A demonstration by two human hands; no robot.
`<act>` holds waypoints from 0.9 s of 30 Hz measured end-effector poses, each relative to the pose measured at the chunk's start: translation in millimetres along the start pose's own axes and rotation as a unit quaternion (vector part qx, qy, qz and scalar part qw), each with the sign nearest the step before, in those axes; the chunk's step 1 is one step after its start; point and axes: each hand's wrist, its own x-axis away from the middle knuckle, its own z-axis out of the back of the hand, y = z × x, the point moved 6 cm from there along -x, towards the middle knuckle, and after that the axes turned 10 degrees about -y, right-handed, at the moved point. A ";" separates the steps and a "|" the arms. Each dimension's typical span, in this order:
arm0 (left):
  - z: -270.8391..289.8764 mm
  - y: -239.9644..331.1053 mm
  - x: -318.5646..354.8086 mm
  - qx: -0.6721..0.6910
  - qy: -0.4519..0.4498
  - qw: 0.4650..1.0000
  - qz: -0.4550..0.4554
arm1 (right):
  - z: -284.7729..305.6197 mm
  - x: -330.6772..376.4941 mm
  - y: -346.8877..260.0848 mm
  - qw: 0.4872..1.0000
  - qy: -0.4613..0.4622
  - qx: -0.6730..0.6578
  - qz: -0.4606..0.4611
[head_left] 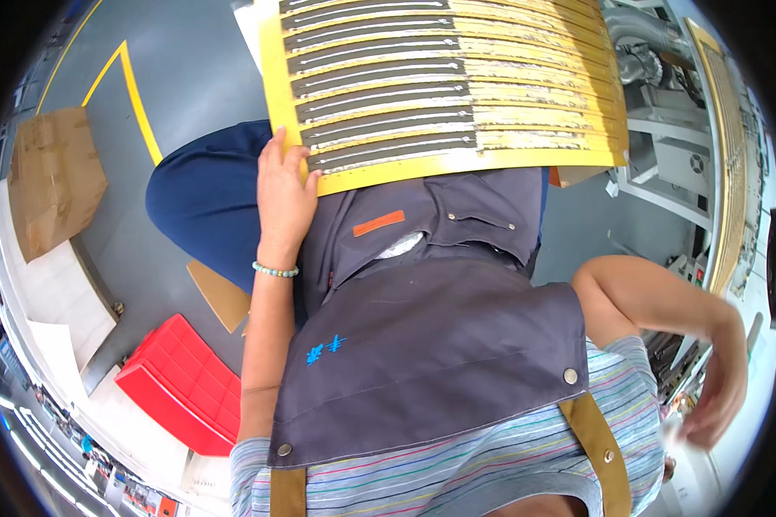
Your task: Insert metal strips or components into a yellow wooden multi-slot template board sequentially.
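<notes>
A large yellow board (388, 175) with rows of dark slots, each bearing a thin pale strip, lies across my lap. On its right half the yellow surface looks worn or streaked with white. My left hand (286, 194) grips the near left corner of this board, thumb on the near edge and fingers along the left side. Off to the right, away from the board, my right hand (717, 405) is bent back beside my body and blurred by motion. Something small and white is close to its fingertips, but I cannot make out whether it is held.
A metal frame (664, 194) with machine parts stands at the right, beside a long yellow slotted panel (733, 164). On the left are a cardboard box (56, 181), a red bin (185, 383) and white surfaces. Yellow lines (138, 103) mark the grey floor.
</notes>
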 end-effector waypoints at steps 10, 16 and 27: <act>-7.2 -5.9 1.4 -0.036 0.002 0.999 -0.006 | -84.0 274.2 116.0 0.446 0.510 0.189 -0.711; -13.0 -2.5 -4.1 0.014 -0.001 1.000 0.011 | -135.6 342.9 91.5 0.337 0.190 0.500 -0.775; -13.8 -9.2 2.1 0.036 0.034 0.998 0.027 | -132.1 255.6 212.7 0.562 0.253 0.313 -0.722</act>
